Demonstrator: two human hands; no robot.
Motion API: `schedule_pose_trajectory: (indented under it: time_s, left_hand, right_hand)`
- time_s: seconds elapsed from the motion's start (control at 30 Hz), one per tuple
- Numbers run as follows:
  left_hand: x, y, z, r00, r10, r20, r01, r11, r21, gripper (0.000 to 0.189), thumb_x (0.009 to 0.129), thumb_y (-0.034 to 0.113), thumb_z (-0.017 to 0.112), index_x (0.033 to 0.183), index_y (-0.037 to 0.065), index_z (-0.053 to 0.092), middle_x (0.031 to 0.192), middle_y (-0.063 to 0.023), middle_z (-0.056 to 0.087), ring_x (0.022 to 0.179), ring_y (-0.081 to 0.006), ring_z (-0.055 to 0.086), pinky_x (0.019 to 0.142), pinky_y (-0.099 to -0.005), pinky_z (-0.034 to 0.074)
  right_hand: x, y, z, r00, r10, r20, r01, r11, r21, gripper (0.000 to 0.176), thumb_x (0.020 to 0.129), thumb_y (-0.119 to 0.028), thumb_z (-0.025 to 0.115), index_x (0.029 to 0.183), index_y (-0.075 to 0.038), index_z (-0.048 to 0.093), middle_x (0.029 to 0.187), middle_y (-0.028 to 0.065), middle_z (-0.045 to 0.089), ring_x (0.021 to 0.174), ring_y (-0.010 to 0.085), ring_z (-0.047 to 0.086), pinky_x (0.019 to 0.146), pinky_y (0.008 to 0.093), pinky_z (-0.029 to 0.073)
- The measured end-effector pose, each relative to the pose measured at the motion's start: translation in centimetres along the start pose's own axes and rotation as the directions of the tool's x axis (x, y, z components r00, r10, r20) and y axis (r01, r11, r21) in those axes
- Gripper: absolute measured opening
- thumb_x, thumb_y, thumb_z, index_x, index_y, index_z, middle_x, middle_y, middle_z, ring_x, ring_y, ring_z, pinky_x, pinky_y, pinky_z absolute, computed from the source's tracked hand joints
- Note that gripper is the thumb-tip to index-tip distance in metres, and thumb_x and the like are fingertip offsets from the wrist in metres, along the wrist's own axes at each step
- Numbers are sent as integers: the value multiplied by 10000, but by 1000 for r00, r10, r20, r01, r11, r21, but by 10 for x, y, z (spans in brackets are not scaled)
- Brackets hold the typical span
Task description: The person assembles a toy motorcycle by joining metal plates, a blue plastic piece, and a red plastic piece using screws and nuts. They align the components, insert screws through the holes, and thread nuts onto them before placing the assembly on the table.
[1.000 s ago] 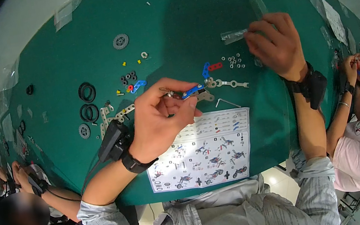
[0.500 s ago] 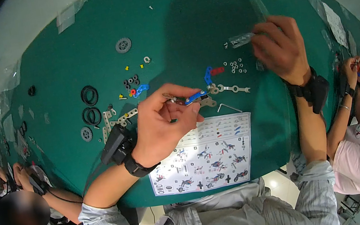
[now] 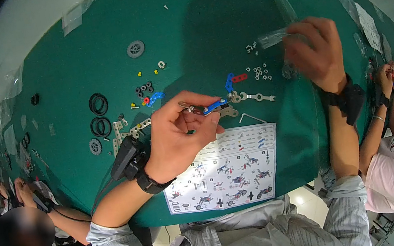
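Observation:
My left hand point(image 3: 174, 139) pinches a small model assembly point(image 3: 214, 106) made of a blue strip and grey metal pieces; fingers hide part of it. Off to the right, my right hand point(image 3: 317, 55), blurred by motion, grips a small clear plastic bag point(image 3: 272, 38). Beside the bag's open end lies a small group of screws point(image 3: 251, 48). Several nuts point(image 3: 261, 72) are scattered just below them. A blue bent piece point(image 3: 229, 82) and a red strip point(image 3: 240, 78) rest above a metal spanner point(image 3: 259, 97). A hex key point(image 3: 253, 117) lies lower down.
A printed instruction sheet point(image 3: 222, 183) lies at the table's near edge. Left of my left hand are black tyres point(image 3: 97, 103), grey wheels point(image 3: 135, 49), perforated metal strips point(image 3: 118, 131) and small yellow parts. People sit at both sides of the green table point(image 3: 62, 82).
My right hand and the bag have shifted slightly right. More screws now lie on the table by the bag's end. My left hand stays in place with the assembly.

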State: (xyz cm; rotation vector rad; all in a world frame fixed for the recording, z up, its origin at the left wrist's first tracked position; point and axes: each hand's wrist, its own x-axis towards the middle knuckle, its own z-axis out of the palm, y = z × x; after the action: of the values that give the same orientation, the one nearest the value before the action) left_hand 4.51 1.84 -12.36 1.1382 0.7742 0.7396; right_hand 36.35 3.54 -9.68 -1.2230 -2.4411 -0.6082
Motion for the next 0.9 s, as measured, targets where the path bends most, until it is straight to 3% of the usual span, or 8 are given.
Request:
schedule_pose_trajectory:
  time_s: [0.17, 0.27, 0.37, 0.47, 0.67, 0.9]
  left_hand:
    - [-1, -2, -1, 1000, -6, 3, 6, 1000, -19, 246, 924, -55, 601, 1166, -57, 559, 952, -111, 621, 774, -190, 713, 601, -254, 569]
    - [0, -2, 0, 1000, 1, 3, -1, 1000, -11, 243, 924, -60, 597, 1165, -57, 560, 960, -113, 620, 772, -191, 713, 598, -254, 569]
    - [0, 2, 1, 999, -39, -18, 38, 997, -67, 213, 886, -64, 652, 1091, -65, 594, 981, -106, 672, 800, -144, 711, 714, -246, 589]
    - [0, 1, 0, 999, -48, -11, 47, 996, -82, 213, 890, -59, 652, 1095, -63, 593, 960, -100, 673, 794, -144, 713, 701, -244, 586]
    - [2, 3, -1, 997, -71, -29, 69, 995, -76, 215, 896, -47, 655, 1101, -58, 591, 925, -90, 678, 775, -134, 708, 682, -244, 580]
    - [3, 3, -2, 997, -80, -25, 77, 994, -83, 213, 904, -32, 651, 1106, -53, 588, 915, -95, 689, 754, -129, 707, 658, -232, 571]
  right_hand:
    - [1, 2, -1, 999, 40, 3, -40, 999, 7, 301, 606, -73, 750, 896, -76, 669, 1045, 35, 649, 1010, 275, 583, 800, 396, 490]
    - [2, -1, 3, 988, 151, 43, -151, 989, -3, 273, 657, -60, 758, 918, -79, 683, 1007, 40, 654, 991, 266, 591, 796, 376, 493]
    - [1, -2, 21, 932, 359, -51, -355, 932, 67, 223, 721, -55, 762, 932, -79, 692, 946, 56, 657, 910, 261, 627, 746, 359, 514]
    - [8, -11, 31, 870, 486, -79, -454, 854, 255, 166, 777, -77, 753, 933, -82, 698, 898, 65, 655, 825, 262, 659, 681, 351, 532]
    - [10, -24, 19, 877, 409, 252, -478, 791, 381, 124, 810, -105, 719, 928, -80, 690, 897, 60, 653, 787, 264, 677, 666, 349, 545]
    - [9, -24, 25, 867, 419, 270, -497, 770, 399, 108, 784, -93, 715, 883, -72, 674, 885, 71, 648, 779, 279, 671, 656, 361, 535]
